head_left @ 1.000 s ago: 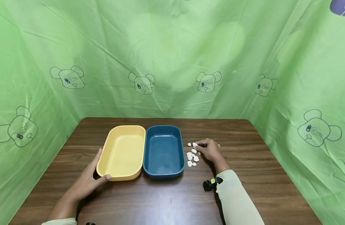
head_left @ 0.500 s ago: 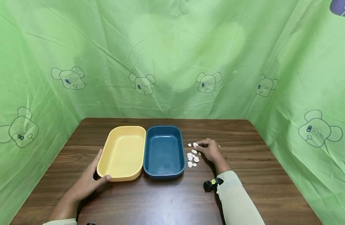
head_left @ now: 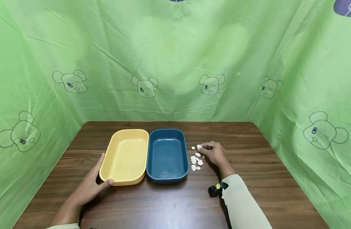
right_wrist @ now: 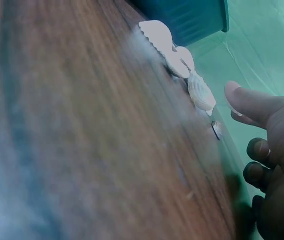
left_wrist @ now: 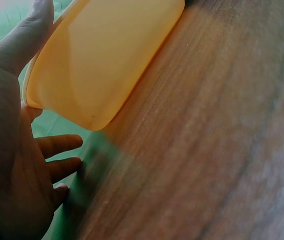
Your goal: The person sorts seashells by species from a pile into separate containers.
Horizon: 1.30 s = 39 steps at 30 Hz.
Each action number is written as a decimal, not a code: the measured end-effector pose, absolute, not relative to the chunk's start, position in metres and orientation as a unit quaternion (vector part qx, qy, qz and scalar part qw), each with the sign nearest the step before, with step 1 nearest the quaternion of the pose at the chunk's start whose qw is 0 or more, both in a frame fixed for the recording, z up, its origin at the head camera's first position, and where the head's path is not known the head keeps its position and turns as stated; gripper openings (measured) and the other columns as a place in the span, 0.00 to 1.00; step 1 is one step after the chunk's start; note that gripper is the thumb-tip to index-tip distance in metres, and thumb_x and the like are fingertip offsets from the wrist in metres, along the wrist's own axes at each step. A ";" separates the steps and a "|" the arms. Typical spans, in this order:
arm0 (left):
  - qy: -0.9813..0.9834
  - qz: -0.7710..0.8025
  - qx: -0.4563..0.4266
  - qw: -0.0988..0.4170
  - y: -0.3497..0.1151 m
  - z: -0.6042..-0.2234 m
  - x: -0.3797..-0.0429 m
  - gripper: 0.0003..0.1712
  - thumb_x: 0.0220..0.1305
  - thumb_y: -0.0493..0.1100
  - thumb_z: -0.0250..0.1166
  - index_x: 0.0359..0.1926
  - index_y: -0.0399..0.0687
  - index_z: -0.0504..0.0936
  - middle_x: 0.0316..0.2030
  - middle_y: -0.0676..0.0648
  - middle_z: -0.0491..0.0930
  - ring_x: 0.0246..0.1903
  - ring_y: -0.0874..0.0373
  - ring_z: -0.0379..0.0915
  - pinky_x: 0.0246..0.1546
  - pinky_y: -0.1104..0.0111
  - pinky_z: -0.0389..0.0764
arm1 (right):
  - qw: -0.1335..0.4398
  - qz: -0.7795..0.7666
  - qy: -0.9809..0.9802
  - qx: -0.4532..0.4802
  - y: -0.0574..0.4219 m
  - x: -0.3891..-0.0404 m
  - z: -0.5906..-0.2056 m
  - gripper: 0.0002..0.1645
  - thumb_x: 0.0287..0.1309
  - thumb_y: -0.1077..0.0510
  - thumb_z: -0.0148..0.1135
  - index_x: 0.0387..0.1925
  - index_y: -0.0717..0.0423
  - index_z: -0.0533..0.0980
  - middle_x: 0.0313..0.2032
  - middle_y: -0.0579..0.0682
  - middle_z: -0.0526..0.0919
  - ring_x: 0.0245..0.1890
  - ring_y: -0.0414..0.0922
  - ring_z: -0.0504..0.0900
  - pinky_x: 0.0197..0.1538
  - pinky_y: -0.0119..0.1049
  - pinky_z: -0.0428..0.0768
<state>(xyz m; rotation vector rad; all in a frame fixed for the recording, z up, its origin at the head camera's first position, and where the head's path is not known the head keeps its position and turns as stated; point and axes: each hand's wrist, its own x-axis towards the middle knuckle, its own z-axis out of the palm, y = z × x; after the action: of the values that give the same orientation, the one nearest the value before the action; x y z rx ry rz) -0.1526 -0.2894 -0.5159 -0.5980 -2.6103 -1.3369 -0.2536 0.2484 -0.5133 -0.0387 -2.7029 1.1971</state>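
Note:
My left hand [head_left: 90,186] spans the near-left corner of a yellow plastic tray [head_left: 125,182], thumb along the near side and fingers at the left side. In the left wrist view several of its fingers [left_wrist: 59,145] stretch out below the tray's wall. My right hand [head_left: 216,155] pinches a small white seashell [head_left: 199,146] between thumb and index finger, close over the table. More white seashells [head_left: 200,162] lie in a loose cluster just left of and nearer than that hand. Seen from the right wrist, a ribbed shell [right_wrist: 200,92] lies near the thumb.
A dark blue tray [head_left: 167,178] stands against the yellow one, between it and the shells. Both trays hold nothing visible. The brown wooden table [head_left: 175,206] is enclosed by green curtains [head_left: 175,63] with mouse-like prints. A black wrist camera [head_left: 213,191] hangs below the right cuff.
The head view has shifted very slightly. Both hands keep nearly the same places, the left at the yellow tray and the right at the same shell.

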 end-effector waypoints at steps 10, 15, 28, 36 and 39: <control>-0.869 -0.451 -0.192 0.062 -0.290 -0.516 -0.154 0.70 0.64 0.39 0.78 0.91 0.64 0.36 0.86 0.27 0.47 0.77 0.82 0.41 0.67 0.93 0.43 | 0.087 0.468 -0.879 0.006 0.245 -0.251 -0.505 0.10 0.61 0.55 0.82 0.43 0.54 0.94 0.31 0.49 0.80 0.33 0.43 0.72 0.35 0.33 0.70; -0.868 -0.450 -0.199 0.069 -0.290 -0.516 -0.154 0.71 0.63 0.39 0.78 0.91 0.63 0.37 0.85 0.25 0.48 0.76 0.83 0.42 0.67 0.93 0.44 | 0.088 0.487 -0.869 0.012 0.241 -0.247 -0.500 0.11 0.61 0.56 0.82 0.43 0.56 0.94 0.30 0.48 0.77 0.29 0.39 0.74 0.32 0.30 0.72; -0.866 -0.450 -0.205 0.075 -0.289 -0.516 -0.155 0.71 0.62 0.38 0.79 0.91 0.61 0.38 0.85 0.25 0.48 0.76 0.86 0.41 0.68 0.94 0.44 | 0.126 0.512 -0.847 0.060 0.219 -0.237 -0.479 0.10 0.61 0.60 0.81 0.44 0.58 0.93 0.23 0.44 0.72 0.25 0.35 0.69 0.30 0.28 0.68; -0.872 -0.444 -0.196 0.072 -0.289 -0.515 -0.155 0.71 0.63 0.39 0.78 0.91 0.62 0.38 0.85 0.25 0.48 0.76 0.85 0.40 0.67 0.93 0.43 | 0.099 0.536 -0.834 0.083 0.200 -0.228 -0.470 0.10 0.64 0.58 0.80 0.45 0.57 0.93 0.17 0.39 0.67 0.20 0.33 0.64 0.27 0.28 0.63; -0.871 -0.445 -0.196 0.071 -0.289 -0.515 -0.154 0.70 0.63 0.39 0.78 0.91 0.62 0.38 0.85 0.25 0.48 0.76 0.85 0.40 0.67 0.93 0.43 | 0.088 0.544 -0.830 0.085 0.192 -0.225 -0.468 0.09 0.65 0.59 0.79 0.45 0.56 0.93 0.17 0.39 0.68 0.19 0.33 0.64 0.25 0.28 0.62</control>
<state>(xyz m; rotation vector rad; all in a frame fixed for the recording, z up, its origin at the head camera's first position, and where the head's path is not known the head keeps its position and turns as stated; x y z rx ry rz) -0.1539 -0.2889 -0.5147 -0.5902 -2.6185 -1.3383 -0.2250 0.1924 -0.4681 0.2530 -2.4700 1.6204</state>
